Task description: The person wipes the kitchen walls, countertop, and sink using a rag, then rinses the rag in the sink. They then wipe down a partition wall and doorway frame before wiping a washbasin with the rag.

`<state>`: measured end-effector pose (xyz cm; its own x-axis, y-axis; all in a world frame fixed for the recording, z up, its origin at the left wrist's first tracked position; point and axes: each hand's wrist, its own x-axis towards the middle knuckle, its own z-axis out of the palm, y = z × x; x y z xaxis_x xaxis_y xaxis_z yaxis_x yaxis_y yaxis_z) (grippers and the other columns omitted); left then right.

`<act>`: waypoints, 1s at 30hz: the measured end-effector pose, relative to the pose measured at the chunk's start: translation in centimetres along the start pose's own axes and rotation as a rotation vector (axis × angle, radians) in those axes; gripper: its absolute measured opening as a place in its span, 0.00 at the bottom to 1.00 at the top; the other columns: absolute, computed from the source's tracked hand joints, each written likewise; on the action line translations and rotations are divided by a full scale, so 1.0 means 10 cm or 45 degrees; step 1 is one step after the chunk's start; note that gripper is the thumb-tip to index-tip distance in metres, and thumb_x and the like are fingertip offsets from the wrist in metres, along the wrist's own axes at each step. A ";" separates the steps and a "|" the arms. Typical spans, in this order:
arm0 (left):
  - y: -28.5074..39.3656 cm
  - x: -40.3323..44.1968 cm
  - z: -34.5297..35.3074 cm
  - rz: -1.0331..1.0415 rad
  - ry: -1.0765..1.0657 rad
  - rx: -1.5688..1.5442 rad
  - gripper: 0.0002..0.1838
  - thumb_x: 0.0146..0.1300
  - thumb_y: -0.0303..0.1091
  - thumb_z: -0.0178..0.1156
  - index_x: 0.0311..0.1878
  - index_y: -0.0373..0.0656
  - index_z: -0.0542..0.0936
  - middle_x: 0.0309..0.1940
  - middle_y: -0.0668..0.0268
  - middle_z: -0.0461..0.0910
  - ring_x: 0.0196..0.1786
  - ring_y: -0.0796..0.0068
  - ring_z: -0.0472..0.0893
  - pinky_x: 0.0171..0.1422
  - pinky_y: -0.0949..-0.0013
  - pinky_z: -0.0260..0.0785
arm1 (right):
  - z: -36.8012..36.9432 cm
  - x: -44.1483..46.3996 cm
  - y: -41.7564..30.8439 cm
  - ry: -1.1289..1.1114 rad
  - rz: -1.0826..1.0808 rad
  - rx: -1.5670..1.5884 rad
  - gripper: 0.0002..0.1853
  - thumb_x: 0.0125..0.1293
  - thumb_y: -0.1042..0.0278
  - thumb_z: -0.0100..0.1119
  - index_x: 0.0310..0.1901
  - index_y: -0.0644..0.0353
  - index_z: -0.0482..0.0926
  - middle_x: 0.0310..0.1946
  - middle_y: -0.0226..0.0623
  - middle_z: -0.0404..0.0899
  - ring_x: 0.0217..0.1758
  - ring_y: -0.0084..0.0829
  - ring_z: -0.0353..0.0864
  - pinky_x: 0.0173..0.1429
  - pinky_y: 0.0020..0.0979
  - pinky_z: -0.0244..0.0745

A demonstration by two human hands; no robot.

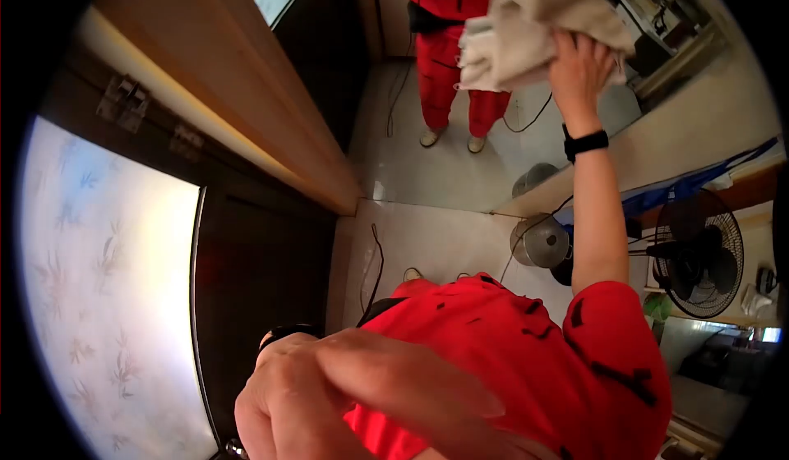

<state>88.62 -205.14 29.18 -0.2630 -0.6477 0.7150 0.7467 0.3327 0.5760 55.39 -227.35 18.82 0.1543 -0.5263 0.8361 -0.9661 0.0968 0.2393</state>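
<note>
My right hand (579, 70) is stretched up and forward, its fingers pressing on a bunched cream towel (526, 37). The towel lies against the upper part of a large mirror (485, 172), and a dark band circles that wrist. Close to the camera at the bottom is my left hand (329, 394), large and slightly blurred. Its thumb and fingers look apart, with nothing visible in them, though the fingertips run past the lower edge. Red clothing with black marks covers my body, and the mirror reflects it.
A black fan (699, 255) stands at the right. On the pale floor sits a round grey bin-like container (540, 241); a dark cord (374, 267) lies left of it. A dark door (263, 296) with a frosted, leaf-patterned pane (107, 279) is on the left.
</note>
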 end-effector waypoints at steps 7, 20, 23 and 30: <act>-0.54 0.29 0.18 0.076 -0.579 -0.129 0.07 0.59 0.34 0.66 0.41 0.50 0.85 0.44 0.69 0.78 0.48 0.60 0.77 0.53 0.55 0.75 | 0.42 -1.51 1.11 -0.003 0.756 0.484 0.26 0.59 0.72 0.56 0.61 0.61 0.68 0.60 0.53 0.66 0.64 0.57 0.60 0.66 0.55 0.53; -1.02 0.35 0.92 0.105 -0.144 -0.081 0.10 0.62 0.30 0.62 0.46 0.44 0.83 0.46 0.63 0.80 0.46 0.57 0.78 0.59 0.55 0.71 | 0.69 -2.25 0.62 0.035 1.149 0.732 0.27 0.57 0.71 0.59 0.58 0.67 0.63 0.56 0.60 0.63 0.62 0.59 0.57 0.67 0.51 0.51; -0.91 0.30 0.69 0.029 -0.266 0.042 0.08 0.63 0.32 0.61 0.42 0.41 0.82 0.40 0.59 0.81 0.44 0.57 0.78 0.52 0.52 0.74 | 0.96 -2.49 0.49 0.167 1.195 0.619 0.30 0.56 0.67 0.61 0.58 0.71 0.63 0.57 0.61 0.64 0.64 0.58 0.57 0.69 0.52 0.49; -0.07 0.04 -0.59 -0.182 -0.499 0.260 0.09 0.62 0.29 0.63 0.45 0.43 0.81 0.41 0.55 0.80 0.47 0.53 0.76 0.56 0.48 0.72 | 1.65 -2.86 -0.16 0.261 2.287 2.014 0.22 0.64 0.65 0.56 0.57 0.66 0.67 0.51 0.44 0.73 0.52 0.41 0.74 0.58 0.44 0.72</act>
<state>91.62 -209.68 26.76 -0.5951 -0.4021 0.6958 0.5608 0.4124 0.7179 49.10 -226.37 -13.56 -0.7439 -0.6247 -0.2376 0.5242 -0.3249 -0.7872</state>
